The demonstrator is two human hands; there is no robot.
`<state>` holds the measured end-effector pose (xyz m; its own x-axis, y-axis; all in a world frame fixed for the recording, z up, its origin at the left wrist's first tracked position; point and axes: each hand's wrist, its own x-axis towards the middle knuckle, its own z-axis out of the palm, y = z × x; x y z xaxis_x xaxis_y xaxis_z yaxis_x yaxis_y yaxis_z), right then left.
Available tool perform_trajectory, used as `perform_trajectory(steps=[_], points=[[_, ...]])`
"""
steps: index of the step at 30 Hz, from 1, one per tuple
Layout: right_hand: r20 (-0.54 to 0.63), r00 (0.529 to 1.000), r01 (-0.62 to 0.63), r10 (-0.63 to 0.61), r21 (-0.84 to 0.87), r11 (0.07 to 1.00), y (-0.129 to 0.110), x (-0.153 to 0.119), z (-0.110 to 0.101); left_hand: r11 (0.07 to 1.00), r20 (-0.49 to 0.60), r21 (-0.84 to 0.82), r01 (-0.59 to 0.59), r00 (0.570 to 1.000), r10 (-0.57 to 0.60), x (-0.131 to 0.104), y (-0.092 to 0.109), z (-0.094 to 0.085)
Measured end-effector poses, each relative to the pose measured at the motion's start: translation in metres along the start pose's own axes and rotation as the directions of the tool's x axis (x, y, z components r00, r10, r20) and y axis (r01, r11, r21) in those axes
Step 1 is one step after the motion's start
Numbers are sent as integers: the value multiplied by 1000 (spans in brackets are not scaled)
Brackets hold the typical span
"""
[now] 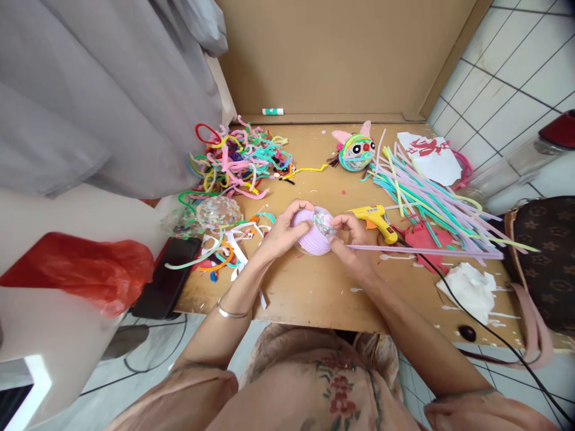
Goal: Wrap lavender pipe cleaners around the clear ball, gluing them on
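Between my hands, above the table's middle, is a round ball [313, 242] partly wrapped in rows of lilac pipe cleaner, with a clear, shiny patch bare near its top. My left hand [290, 230] grips its left side, thumb and fingers curved round it. At the right side my right hand [348, 236] pinches a lilac pipe cleaner [426, 251] against the ball; its long free end stretches out to the right. A yellow hot glue gun [375, 220] lies just beyond my right hand. Farther back sits a finished-looking animal head [356, 148] with pink ears.
Tangled pipe cleaners [242, 155] heap at the back left, near a clear plastic ball [218, 211]. Straight pipe cleaners [431, 197] spread on the right. A black cord [467, 302], crumpled tissue [469, 290] and brown bag [545, 263] lie right; a phone [167, 278] lies left.
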<state>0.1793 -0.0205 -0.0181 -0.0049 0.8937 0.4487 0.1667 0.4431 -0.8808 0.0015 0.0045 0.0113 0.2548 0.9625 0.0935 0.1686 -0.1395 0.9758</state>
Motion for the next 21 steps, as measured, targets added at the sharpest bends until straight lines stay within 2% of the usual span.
perform_trajectory(steps=[9, 21], points=[[13, 1000, 18, -18, -48, 999, -1, 1, -1, 1000, 5, -1, 6, 1000, -6, 0, -2, 0], [15, 999, -41, 41, -12, 999, -1, 4, -1, 999, 2, -9, 33, 999, -33, 0, 1, 0]])
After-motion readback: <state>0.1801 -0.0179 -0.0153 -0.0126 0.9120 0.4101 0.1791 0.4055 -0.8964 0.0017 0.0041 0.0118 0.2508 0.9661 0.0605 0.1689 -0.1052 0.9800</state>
